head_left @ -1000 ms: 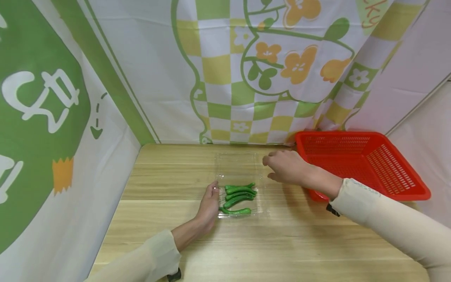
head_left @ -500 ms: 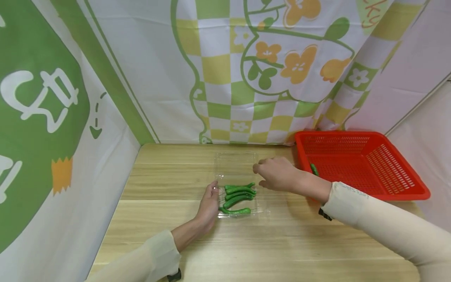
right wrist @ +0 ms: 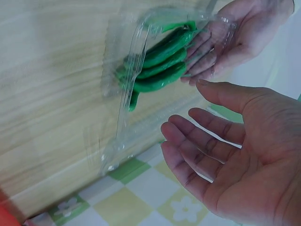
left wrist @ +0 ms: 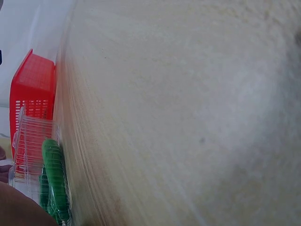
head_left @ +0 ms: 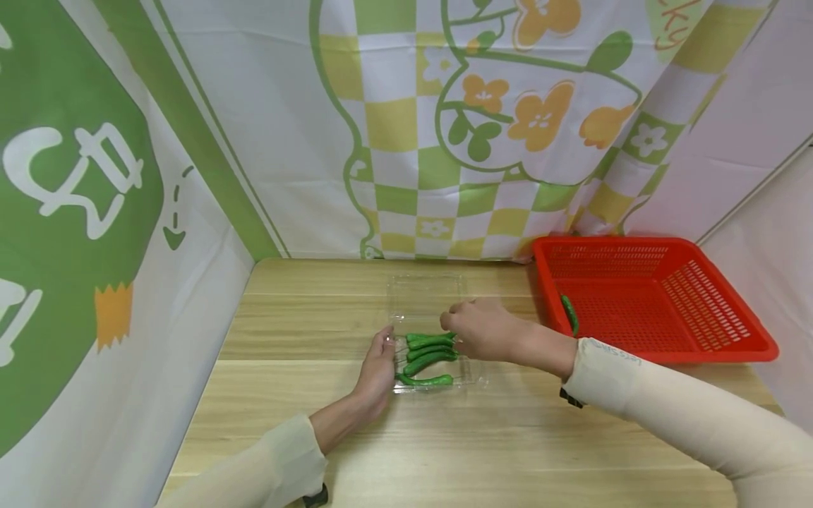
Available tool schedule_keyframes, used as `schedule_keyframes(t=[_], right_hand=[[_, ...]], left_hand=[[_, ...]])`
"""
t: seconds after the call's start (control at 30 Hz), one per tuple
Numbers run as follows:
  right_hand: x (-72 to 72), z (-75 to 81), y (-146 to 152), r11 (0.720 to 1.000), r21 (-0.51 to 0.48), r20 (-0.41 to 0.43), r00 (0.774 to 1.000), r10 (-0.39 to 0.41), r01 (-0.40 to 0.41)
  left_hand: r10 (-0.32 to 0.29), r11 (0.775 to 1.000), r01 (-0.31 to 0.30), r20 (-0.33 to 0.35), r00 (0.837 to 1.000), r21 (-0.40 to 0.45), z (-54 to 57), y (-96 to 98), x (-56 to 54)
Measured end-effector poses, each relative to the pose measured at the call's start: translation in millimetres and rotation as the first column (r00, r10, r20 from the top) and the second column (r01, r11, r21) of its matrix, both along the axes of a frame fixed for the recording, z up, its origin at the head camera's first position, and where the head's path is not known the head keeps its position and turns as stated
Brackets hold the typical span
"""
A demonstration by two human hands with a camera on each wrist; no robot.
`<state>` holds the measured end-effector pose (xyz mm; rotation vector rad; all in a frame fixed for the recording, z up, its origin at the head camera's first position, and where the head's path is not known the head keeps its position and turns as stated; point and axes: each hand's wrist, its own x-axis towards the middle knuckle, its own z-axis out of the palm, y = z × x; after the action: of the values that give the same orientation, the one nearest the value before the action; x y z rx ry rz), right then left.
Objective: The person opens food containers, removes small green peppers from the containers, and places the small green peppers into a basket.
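Observation:
A clear plastic clamshell box [head_left: 466, 384] lies on the table with its lid [head_left: 425, 293] folded back. Several long green chili peppers [head_left: 428, 361] lie in its tray, also seen through the plastic in the right wrist view. My left hand [head_left: 375, 374] holds the box by its left side, thumb at the rim. Over the box's right edge is my right hand [head_left: 485, 330], its fingertips near the pepper ends in the head view. The right wrist view shows that hand [right wrist: 235, 141] with loosely bent fingers and nothing between them.
A red perforated plastic basket [head_left: 718, 282] stands at the right back of the wooden table [head_left: 279, 367]. One green chili pepper [head_left: 569, 315] lies in it by the left wall. A printed cloth [head_left: 394, 134] hangs behind the table.
My right hand has moved left and down from beside the basket to over the box. The pepper in the basket has come into view. My left hand has stayed at the box.

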<state>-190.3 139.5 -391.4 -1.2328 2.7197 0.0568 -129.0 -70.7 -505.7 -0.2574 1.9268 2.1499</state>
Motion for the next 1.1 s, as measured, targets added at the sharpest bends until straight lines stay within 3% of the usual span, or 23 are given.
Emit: schedule_keyframes(t=[0.27, 0.73, 1.1], right_hand=[[4.9, -8.7, -11, 0.998, 0.012, -0.016, 0.997, 0.070, -0.070], [11.2, -24.2, -27, 0.993, 0.045, 0.033, 0.994, 0.105, -0.106], [10.0, -33.0, -37, 0.990, 0.034, 0.125, 0.983, 0.132, -0.137]], left_hand=[[0.021, 1.000, -0.021, 0.014, 1.000, -0.001, 0.4, 1.3, -0.6], [0.025, 1.000, -0.025, 0.022, 0.999, 0.004, 0.1, 2.1, -1.0], [0.029, 1.000, -0.029, 0.015, 0.999, 0.011, -0.7, 2.7, -0.8]])
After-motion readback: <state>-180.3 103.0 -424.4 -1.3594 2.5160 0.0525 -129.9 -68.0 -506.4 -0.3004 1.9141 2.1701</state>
